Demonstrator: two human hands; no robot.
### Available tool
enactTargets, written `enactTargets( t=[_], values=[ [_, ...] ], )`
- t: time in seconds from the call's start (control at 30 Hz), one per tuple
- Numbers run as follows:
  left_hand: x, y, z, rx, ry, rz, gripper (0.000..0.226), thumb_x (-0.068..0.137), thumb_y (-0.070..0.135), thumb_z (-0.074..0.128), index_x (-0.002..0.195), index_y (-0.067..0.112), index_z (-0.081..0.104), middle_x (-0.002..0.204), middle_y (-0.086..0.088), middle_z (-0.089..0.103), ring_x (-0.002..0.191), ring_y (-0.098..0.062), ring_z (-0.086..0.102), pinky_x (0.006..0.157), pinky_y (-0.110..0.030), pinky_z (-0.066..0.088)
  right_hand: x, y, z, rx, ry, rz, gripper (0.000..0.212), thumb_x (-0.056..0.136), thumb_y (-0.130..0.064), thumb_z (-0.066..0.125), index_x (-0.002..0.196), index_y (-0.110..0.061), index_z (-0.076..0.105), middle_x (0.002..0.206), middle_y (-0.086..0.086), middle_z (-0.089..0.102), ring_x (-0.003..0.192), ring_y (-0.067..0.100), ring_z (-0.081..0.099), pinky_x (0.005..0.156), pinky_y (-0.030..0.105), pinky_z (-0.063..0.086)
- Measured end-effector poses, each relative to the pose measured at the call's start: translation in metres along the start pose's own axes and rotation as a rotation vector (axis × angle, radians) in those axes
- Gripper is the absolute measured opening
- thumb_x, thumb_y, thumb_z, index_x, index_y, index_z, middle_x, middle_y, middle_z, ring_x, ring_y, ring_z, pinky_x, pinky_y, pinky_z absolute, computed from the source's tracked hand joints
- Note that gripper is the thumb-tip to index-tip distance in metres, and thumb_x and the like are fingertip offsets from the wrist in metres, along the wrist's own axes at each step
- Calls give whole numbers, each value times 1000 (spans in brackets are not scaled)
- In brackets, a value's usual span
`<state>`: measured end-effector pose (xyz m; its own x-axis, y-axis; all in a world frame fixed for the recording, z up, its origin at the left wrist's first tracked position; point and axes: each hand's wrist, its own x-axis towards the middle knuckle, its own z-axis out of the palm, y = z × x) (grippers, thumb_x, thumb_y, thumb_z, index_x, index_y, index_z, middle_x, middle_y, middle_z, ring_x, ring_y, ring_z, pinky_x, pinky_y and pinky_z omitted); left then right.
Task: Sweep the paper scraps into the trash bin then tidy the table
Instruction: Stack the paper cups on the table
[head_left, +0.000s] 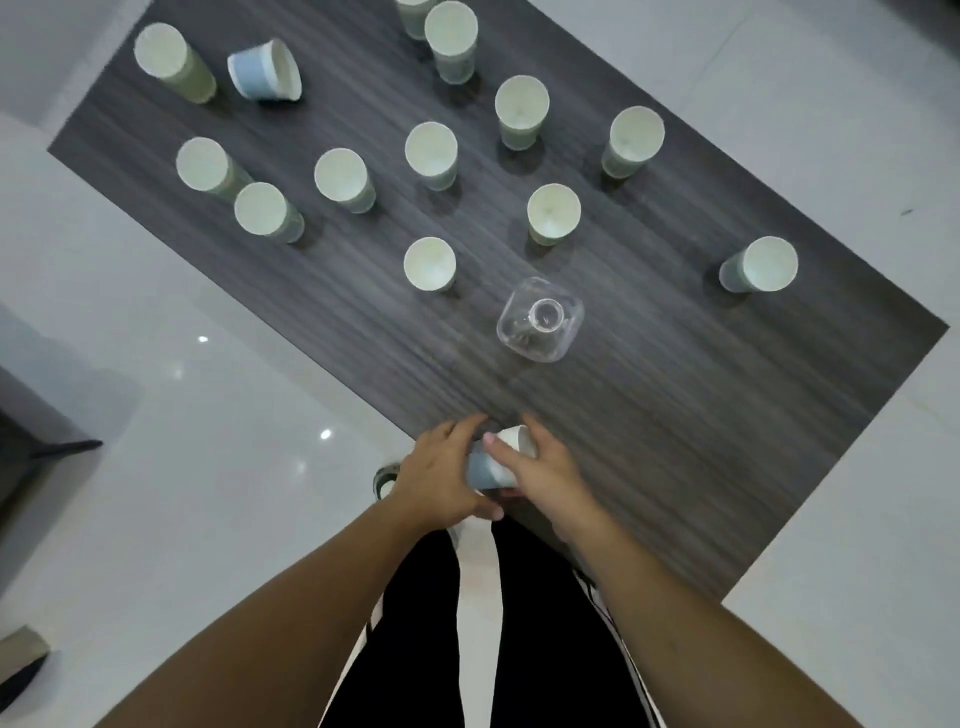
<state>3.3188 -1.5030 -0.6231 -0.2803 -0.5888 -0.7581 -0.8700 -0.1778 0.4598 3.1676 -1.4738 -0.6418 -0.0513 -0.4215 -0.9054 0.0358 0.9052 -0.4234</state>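
Since tidying looked underway, a blue cup (493, 465) was gripped on its side by both hands at the near table (675, 441) edge, left hand (441, 480) and right hand (543, 467) fingers curled round it. No scraps or bin were seen. Other cups (430, 156) stood beyond the glass bottle (540, 319).

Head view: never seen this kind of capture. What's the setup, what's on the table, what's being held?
There is no robot here. A person wears one wide-angle camera on the head, looking down, so you see their own arms. The left hand and right hand both grip one blue paper cup, tilted on its side at the near edge of the dark wood-grain table. On the table stand many upright green paper cups, another blue cup tipped over at the far left, and a clear glass bottle seen from above. No paper scraps or trash bin are clearly visible.
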Motion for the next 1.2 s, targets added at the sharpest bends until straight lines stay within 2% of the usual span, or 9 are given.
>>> enactTargets(
  t=[0.07,0.17,0.3,0.43,0.73,0.83,0.9,1.07,1.2],
  values=[
    [-13,-11,-12,-9,59,70,107,48,51,86,141,35,35,133,9,52,119,-19,48,97,-37,43,-8,-12,27,73,-82,-14,102,50,-70,85,136,-24,57,129,1,66,102,16,71,74,34,61],
    [-33,-27,-45,-117,247,107,85,51,60,78,127,44,41,112,18,61,100,-10,58,83,-33,50,-20,-47,63,23,-192,-86,95,53,-79,79,131,-27,63,127,-3,68,112,14,67,98,43,54],
    [-57,-67,-93,-219,420,32,68,55,65,71,114,45,44,99,20,60,88,-7,55,68,-22,44,-26,-100,105,-45,-187,-180,42,70,-77,65,90,-42,76,88,-14,74,84,12,69,79,40,55],
    [-70,-108,-145,-238,544,-50,61,58,59,72,107,48,38,85,23,53,79,-8,53,61,-19,36,-8,-127,126,-388,132,-284,60,88,-57,63,136,-21,58,135,1,62,124,24,58,104,39,45],
    [-28,-157,-220,-426,566,-264,57,57,49,74,102,43,39,87,15,59,79,-6,56,60,-30,44,77,-173,136,-985,468,-295,80,87,-49,67,153,-28,26,144,19,32,126,41,39,103,49,40],
    [2,-167,-235,-447,543,-301,58,57,51,74,104,41,41,88,14,60,80,-7,58,61,-31,46,115,-186,141,-1040,453,-287,73,87,-43,69,148,-28,32,150,20,24,130,42,36,103,49,42],
    [20,-170,-247,-434,523,-306,60,57,49,75,106,38,42,89,15,59,81,-7,57,63,-33,47,128,-194,148,-981,462,-329,55,85,-31,71,134,-22,48,136,20,38,118,43,47,93,45,47],
    [46,-165,-282,-474,536,-325,61,59,46,78,109,38,42,90,19,57,83,-3,55,68,-33,49,121,-241,188,-646,599,-923,44,78,-34,68,118,-23,56,118,5,46,94,24,54,77,30,46],
    [62,-161,-305,-535,553,-326,56,59,46,76,103,45,42,91,20,59,85,-1,56,65,-27,47,150,-289,210,-996,559,-834,47,82,-35,67,124,-19,55,118,14,50,99,32,55,78,37,47]
  ],
)
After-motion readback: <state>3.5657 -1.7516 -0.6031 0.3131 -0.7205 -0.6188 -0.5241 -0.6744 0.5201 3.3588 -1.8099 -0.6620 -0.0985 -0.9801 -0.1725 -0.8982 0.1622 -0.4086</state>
